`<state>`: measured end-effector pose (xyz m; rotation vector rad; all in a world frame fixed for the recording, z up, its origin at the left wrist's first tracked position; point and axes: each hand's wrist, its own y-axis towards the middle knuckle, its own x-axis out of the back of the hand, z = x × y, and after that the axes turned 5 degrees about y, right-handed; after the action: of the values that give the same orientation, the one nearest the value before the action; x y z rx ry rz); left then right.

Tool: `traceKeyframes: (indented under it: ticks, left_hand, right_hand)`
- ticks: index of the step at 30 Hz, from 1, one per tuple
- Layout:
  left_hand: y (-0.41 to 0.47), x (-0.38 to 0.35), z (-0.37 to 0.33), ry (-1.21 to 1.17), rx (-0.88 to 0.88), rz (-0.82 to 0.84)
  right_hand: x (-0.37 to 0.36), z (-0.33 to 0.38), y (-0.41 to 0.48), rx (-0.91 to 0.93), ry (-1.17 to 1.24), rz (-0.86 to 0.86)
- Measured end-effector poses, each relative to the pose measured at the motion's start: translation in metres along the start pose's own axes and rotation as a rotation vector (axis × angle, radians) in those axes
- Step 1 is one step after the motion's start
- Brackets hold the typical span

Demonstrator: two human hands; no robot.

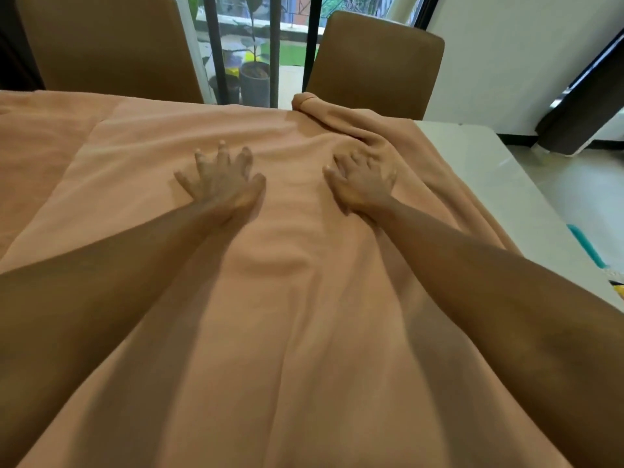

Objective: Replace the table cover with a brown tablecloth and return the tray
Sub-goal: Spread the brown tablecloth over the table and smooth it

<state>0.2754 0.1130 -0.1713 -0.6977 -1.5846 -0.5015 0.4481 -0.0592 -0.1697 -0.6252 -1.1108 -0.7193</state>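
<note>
A light brown tablecloth lies spread over most of the table, wrinkled in the middle and bunched into a fold at the far right. My left hand presses flat on the cloth with its fingers spread. My right hand also rests on the cloth, fingers apart, just below the bunched fold. Neither hand grips the fabric. At the right, the bare white tabletop shows beyond the cloth's edge. No tray is in view.
Two brown chairs stand at the table's far side. Behind them is a barred glass door with potted plants outside. A teal object lies at the table's right edge.
</note>
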Motion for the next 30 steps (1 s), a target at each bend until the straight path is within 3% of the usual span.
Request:
traceKeyframes:
  ticks: [2, 8, 17, 24, 30]
  left_hand:
    - [0.001, -0.013, 0.001, 0.031, -0.025, -0.024]
    - [0.019, -0.022, -0.003, 0.067, 0.021, -0.059]
    - [-0.011, -0.016, 0.014, 0.083, 0.022, -0.041]
    - [-0.097, -0.006, 0.068, 0.069, 0.061, 0.032]
    - [-0.149, 0.006, 0.092, 0.142, 0.200, 0.066]
  right_hand:
    - [-0.003, -0.016, 0.011, -0.064, -0.021, 0.018]
    - [0.009, -0.065, 0.041, -0.309, 0.005, -0.161]
    - [0.003, -0.052, 0.006, -0.272, -0.067, -0.117]
    - [-0.015, -0.006, -0.084, -0.275, -0.005, -0.054]
    - [-0.045, 0.038, -0.170, -0.258, 0.070, -0.060]
